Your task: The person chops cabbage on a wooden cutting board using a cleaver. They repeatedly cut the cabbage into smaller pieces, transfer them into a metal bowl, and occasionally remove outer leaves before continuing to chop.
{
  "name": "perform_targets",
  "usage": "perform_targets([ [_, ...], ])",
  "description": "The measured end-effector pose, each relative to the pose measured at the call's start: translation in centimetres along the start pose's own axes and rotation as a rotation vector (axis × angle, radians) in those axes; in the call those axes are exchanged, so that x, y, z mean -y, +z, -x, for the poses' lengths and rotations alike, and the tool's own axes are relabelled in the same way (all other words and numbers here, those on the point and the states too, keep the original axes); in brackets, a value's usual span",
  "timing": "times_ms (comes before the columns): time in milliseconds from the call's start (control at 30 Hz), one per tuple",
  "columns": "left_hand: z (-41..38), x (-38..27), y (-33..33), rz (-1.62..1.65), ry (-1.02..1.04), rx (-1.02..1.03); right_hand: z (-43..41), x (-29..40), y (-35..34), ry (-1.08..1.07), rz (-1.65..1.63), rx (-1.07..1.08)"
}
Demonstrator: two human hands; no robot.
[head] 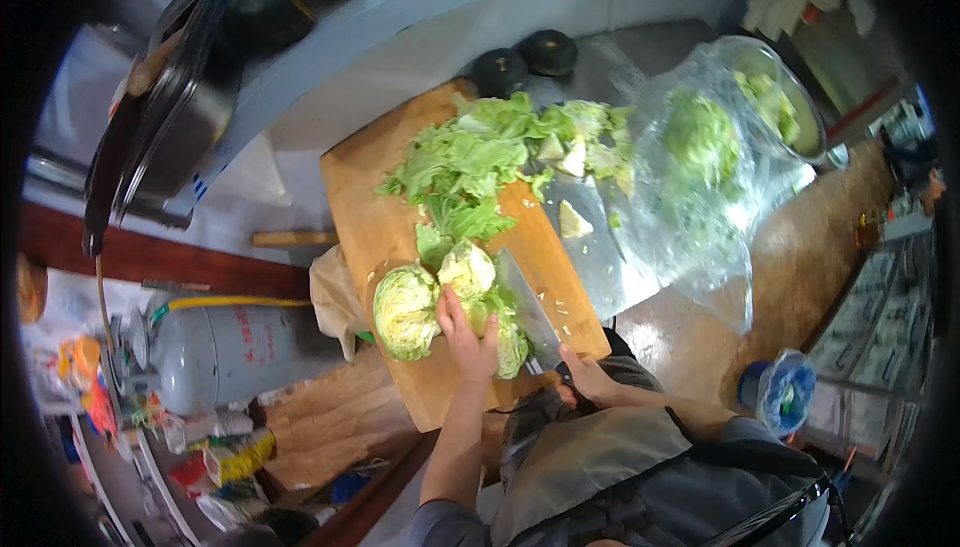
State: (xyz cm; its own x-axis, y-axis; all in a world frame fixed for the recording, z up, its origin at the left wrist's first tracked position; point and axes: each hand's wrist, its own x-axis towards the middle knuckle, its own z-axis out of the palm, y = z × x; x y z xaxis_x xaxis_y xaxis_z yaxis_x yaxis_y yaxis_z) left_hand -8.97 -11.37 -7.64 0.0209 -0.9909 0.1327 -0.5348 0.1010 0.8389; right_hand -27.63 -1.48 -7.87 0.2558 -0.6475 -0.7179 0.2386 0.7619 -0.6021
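Observation:
My right hand [581,380] grips the dark handle of a broad kitchen knife [527,303], whose blade lies along the right side of the cut lettuce. My left hand [469,337] touches the pale green pieces, fingers between a cut half head [406,312] on the left and another piece [466,269] above. A further piece [513,348] lies between my left hand and the blade. All rest on a wooden cutting board [405,389]. Loose lettuce leaves [472,164] are heaped on the board's far part. Whether my left hand grips a piece or only rests on it is hidden.
A clear plastic bag [697,149] holding lettuce stands right of the board, beside a metal bowl [806,115] with cut pieces. A cut core chunk [574,220] lies on the metal surface. Two dark round objects [548,52] sit behind. A gas cylinder [225,352] is at left.

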Motion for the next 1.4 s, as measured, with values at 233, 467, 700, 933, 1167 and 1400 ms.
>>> perform_targets([
  [233, 0.2, 1.4, 0.2, -0.136, 0.095, 0.015, 1.7, -0.7, 0.5, -0.008, -0.047, -0.006],
  [467, -2.5, -12.1, 0.5, 0.006, 0.281, 0.104, 9.1, 5.1, -1.7, -0.183, -0.172, 0.017],
  [700, -9.1, -29.8, 12.2, 0.174, 0.716, 0.231, 17.1, 13.5, -11.9, -0.493, -0.309, -0.128],
  [933, -15.4, -44.8, 35.0, 0.271, 0.836, 0.460, 21.8, 22.8, -30.2, -0.608, -0.553, -0.313],
  [1167, -24.8, -47.1, 56.4, 0.102, 0.604, 0.590, 18.8, 31.8, -48.1, -0.581, -0.761, -0.323],
  [1400, -18.8, -46.5, 63.4, -0.458, 1.005, 0.720, 19.2, 32.1, -53.8, -0.574, -0.871, -0.369],
])
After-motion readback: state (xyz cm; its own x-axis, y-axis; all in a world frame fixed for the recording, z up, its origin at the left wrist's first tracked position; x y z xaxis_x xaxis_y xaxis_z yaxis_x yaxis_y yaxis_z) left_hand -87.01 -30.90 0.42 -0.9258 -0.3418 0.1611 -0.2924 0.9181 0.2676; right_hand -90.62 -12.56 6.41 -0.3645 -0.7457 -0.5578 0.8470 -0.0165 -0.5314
